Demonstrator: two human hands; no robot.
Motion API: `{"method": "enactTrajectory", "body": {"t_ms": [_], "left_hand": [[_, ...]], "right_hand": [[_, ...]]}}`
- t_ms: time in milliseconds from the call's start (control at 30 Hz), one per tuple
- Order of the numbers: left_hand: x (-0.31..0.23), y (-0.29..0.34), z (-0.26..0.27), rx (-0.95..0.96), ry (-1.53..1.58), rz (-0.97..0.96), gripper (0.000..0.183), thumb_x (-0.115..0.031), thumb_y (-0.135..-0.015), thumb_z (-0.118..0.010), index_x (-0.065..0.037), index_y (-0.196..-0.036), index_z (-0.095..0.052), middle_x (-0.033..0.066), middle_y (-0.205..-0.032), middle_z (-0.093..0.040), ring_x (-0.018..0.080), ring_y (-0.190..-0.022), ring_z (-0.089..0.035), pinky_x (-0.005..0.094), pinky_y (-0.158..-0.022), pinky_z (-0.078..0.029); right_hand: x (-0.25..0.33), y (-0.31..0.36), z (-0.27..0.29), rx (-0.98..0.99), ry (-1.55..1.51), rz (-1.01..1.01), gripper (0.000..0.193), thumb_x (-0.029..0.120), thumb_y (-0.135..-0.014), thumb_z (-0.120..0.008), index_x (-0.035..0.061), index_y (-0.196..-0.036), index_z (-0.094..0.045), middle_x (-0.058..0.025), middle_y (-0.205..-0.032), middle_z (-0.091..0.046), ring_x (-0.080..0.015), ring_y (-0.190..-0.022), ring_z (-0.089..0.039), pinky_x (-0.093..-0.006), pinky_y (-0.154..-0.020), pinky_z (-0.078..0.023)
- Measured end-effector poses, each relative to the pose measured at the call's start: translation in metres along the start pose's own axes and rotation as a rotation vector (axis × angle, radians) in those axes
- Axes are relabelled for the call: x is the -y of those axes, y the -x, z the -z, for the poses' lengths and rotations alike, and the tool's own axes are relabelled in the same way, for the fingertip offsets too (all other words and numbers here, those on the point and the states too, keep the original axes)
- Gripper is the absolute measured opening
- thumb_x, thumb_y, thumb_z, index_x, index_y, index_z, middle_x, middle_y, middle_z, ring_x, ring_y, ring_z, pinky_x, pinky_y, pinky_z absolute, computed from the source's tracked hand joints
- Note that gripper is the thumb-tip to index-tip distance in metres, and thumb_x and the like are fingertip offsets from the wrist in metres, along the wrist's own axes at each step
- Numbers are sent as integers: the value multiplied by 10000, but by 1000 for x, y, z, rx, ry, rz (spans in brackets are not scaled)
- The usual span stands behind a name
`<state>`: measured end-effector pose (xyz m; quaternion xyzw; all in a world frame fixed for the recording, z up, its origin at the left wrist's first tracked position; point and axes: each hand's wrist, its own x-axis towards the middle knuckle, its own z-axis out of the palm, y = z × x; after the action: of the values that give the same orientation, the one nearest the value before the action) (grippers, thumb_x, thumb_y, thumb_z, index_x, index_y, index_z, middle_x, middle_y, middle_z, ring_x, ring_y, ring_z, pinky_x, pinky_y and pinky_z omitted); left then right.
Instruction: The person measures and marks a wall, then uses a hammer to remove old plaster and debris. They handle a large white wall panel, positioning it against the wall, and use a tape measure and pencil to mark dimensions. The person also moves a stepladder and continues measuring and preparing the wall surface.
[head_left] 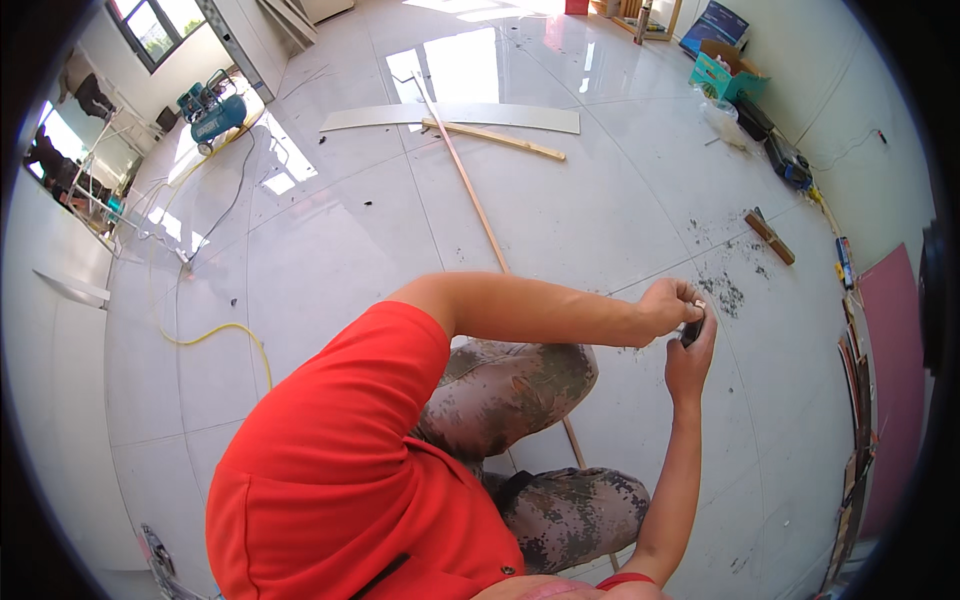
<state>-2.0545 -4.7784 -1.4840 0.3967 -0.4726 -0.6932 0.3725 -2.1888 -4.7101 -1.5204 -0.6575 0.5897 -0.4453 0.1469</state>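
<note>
Out to the right, above the tiled floor, both my hands meet. My left hand (668, 310) is closed, thumb and fingers pinched near a small pale piece (700, 304) too small to name. In my right hand (690, 365), just below and touching it, the fingers wrap round a small dark object (691, 331). Most of that object is hidden by the fingers, so its kind does not show. Beneath me a long thin wooden strip (470, 185) runs across the floor, passing under my bent legs in camouflage trousers (515, 390).
Dark crumbs (722, 295) and a short wood block (769, 238) lie beyond my hands. Ahead are a white board (360, 118) and a batten (510, 143). A green air compressor (218, 120) and yellow hose (215, 333) are left; a person is near a ladder (100, 150). A maroon panel (893, 380) leans right.
</note>
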Motion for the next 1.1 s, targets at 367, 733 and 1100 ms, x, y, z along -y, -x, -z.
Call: {"method": "enactTrajectory", "body": {"t_ms": [367, 733, 1100], "left_hand": [[-107, -110, 411, -695, 397, -433, 237, -117, -1047, -649, 43, -1217, -608, 133, -1084, -751, 126, -915, -694, 217, -755, -568], [202, -102, 402, -909, -548, 533, 880, -430, -797, -875, 63, -1418, -493, 277, -1375, -607, 386, -1287, -624, 461, -1051, -536], [269, -91, 410, -904, -642, 551, 436, -121, -832, -778, -36, -1193, -550, 211, -1199, -672, 400, -1129, -686, 486, -953, -571]], "right_hand": [[-138, 215, 143, 574, 48, -834, 252, 260, -979, -631, 16, -935, -677, -29, -712, -600, -115, -595, -556, -310, -529, -485], [-87, 217, 117, 637, 36, -1239, 222, 204, -936, -656, -1, -884, -724, -18, -710, -620, -102, -601, -556, -286, -560, -486], [-39, 158, 75, 657, 51, -1263, 227, 215, -943, -664, 1, -911, -733, -24, -745, -636, -98, -623, -562, -290, -594, -534]]}}
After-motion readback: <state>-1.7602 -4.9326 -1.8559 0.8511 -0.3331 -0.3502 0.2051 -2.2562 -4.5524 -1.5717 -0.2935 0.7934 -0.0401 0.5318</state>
